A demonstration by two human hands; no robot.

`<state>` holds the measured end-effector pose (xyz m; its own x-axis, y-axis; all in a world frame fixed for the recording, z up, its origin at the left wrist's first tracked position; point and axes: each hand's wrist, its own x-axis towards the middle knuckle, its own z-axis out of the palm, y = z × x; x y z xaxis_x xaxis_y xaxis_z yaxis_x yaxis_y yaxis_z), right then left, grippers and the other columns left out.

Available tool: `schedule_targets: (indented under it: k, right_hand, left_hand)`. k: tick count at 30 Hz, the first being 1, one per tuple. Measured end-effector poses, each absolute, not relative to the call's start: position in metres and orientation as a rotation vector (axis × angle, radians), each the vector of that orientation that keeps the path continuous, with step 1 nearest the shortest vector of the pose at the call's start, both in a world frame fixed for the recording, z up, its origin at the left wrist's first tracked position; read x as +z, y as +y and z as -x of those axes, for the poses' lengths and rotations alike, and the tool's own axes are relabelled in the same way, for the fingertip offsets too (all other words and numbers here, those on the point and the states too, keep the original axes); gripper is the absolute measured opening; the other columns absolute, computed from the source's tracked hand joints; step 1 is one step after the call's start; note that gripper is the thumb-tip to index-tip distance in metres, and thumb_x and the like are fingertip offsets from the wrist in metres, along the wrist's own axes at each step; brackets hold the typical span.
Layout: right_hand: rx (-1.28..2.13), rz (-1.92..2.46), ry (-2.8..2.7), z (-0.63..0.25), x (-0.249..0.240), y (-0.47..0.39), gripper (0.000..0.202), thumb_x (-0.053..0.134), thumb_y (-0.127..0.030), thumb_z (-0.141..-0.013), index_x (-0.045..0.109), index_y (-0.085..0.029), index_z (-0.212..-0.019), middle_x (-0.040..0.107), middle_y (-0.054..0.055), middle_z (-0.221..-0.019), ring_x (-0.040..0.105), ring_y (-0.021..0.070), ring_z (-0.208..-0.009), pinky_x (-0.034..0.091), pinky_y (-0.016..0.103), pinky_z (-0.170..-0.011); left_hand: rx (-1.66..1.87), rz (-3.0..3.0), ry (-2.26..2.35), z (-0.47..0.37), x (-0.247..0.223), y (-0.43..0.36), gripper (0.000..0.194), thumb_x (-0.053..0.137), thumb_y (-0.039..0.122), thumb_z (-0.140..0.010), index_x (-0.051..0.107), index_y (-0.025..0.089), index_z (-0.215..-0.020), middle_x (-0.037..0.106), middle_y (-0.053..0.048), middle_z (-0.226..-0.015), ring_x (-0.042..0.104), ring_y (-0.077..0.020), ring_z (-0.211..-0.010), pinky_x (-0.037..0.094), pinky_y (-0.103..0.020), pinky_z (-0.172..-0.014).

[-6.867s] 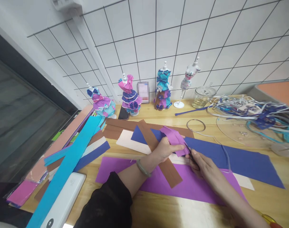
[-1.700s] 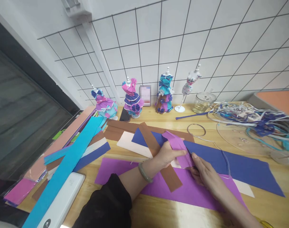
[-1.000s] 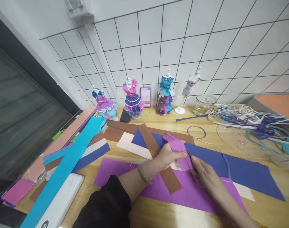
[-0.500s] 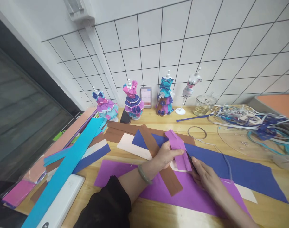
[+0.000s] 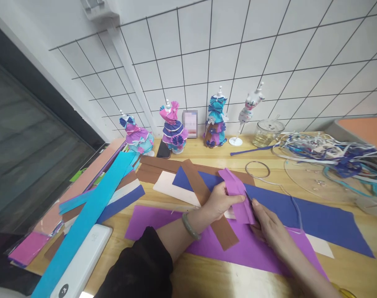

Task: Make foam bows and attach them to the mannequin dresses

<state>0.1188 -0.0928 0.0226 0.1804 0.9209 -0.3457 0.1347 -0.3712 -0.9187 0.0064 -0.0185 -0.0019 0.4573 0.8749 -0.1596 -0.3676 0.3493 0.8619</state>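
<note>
In my left hand (image 5: 222,202), which wears a bracelet, a short purple strip of crepe paper (image 5: 233,184) is pinched between thumb and fingers. My right hand (image 5: 267,225) is closed on dark scissors (image 5: 249,198), whose blades lie along the strip's right edge; the handles are hidden by the fingers. A brown paper strip (image 5: 224,236) passes slantwise beneath my left hand. Under both hands lies a large purple sheet (image 5: 238,252), with a long dark blue sheet (image 5: 312,211) behind it.
Several small dress forms, three with paper dresses (image 5: 216,120) and one undressed form (image 5: 249,107), stand along the wall. Left are turquoise strips (image 5: 89,211) and a white power bank (image 5: 83,260). At right lie tangled ribbons (image 5: 325,151), a wire ring (image 5: 257,169) and a glass jar (image 5: 267,134).
The purple strip and both hands have shifted slightly right in view. The scissors have moved a little along the strip's edge. The camera view has tilted slightly.
</note>
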Motion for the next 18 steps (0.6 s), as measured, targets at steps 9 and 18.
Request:
schedule_targets:
  k: [9, 18]
  right_hand:
    - [1.337, 1.635, -0.969, -0.1194, 0.0161, -0.0939, 0.038, 0.04, -0.059, -0.076, 0.04, -0.022, -0.069, 0.03, -0.007, -0.045, 0.028, 0.0098, -0.037, 0.022, 0.023, -0.037]
    - [1.313, 1.636, -1.004, -0.1211, 0.0194, -0.0935, 0.037, 0.04, -0.056, -0.077, 0.039, -0.022, -0.063, 0.031, -0.007, -0.044, 0.029, 0.01, -0.038, 0.023, 0.023, -0.037]
  left_hand:
    - [0.911, -0.894, 0.767, -0.0088, -0.0043, -0.0212, 0.039, 0.074, 0.019, -0.052, 0.059, 0.014, -0.087, 0.059, -0.003, -0.081, 0.053, -0.0124, -0.071, 0.041, -0.029, -0.07]
    - [0.894, -0.919, 0.733, -0.0084, -0.0096, -0.0206, 0.042, 0.072, 0.018, -0.055, 0.059, 0.014, -0.094, 0.059, -0.004, -0.084, 0.053, -0.0123, -0.073, 0.041, -0.028, -0.071]
